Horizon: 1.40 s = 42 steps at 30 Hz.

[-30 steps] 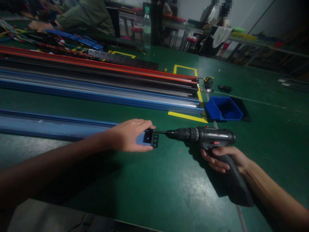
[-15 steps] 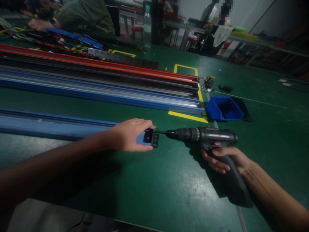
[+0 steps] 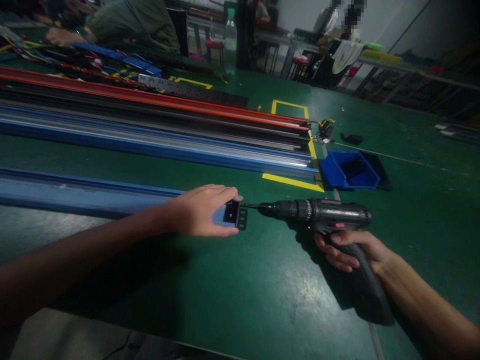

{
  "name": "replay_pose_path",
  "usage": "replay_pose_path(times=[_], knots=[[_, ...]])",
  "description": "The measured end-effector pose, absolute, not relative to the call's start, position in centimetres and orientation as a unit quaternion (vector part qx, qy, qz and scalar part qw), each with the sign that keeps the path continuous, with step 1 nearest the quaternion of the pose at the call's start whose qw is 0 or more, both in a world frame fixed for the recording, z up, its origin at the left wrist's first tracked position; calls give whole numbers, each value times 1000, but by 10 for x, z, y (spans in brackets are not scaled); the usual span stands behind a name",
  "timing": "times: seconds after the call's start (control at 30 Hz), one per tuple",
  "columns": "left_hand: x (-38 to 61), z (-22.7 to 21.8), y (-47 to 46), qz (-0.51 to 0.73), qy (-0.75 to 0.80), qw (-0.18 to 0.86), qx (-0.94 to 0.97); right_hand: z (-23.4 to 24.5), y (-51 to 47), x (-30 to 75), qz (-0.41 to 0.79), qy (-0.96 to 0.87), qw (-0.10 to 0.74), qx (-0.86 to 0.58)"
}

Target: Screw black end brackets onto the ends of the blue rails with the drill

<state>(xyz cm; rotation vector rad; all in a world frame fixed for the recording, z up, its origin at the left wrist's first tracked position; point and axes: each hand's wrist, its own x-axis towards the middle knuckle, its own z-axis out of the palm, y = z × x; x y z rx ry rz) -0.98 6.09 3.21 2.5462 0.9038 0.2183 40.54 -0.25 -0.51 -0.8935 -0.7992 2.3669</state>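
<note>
My left hand [image 3: 202, 209] is wrapped over the right end of a long blue metal profile [image 3: 93, 192] lying on the green table. At that end sits a small black slotted bracket [image 3: 242, 219], between thumb and fingers. My right hand [image 3: 356, 250] grips the handle of a black cordless drill [image 3: 322, 212], held level and pointing left. Its long thin bit [image 3: 249, 205] reaches the upper part of the bracket end. The screw, if one is there, is too small to make out.
Behind lie several long blue, black and orange profiles [image 3: 187, 137]. A blue bin [image 3: 350, 170] and a tape measure [image 3: 327, 127] stand to their right. Wiring [image 3: 86, 60], a plastic bottle [image 3: 230, 42] and a co-worker's arm [image 3: 131, 25] are farther back.
Hardly anything differs. The whole view has shifted slightly; my left hand stays on the profile and the drill stays lined up with its end.
</note>
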Motion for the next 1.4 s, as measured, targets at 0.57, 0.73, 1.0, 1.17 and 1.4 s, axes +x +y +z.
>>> replay_pose_path(times=[0.57,0.73,1.0,1.17,1.4], knots=[[-11,31,61,80,323,214,919,0,-1,399,868,-299,244,-313],[-10,31,62,75,330,219,915,0,-1,401,867,-299,236,-321],[-10,32,61,69,334,218,914,-1,-1,403,867,-294,236,-325],[-10,33,61,69,333,220,914,1,-1,400,869,-302,236,-313],[-10,32,61,74,329,217,916,2,-2,397,864,-311,249,-309]])
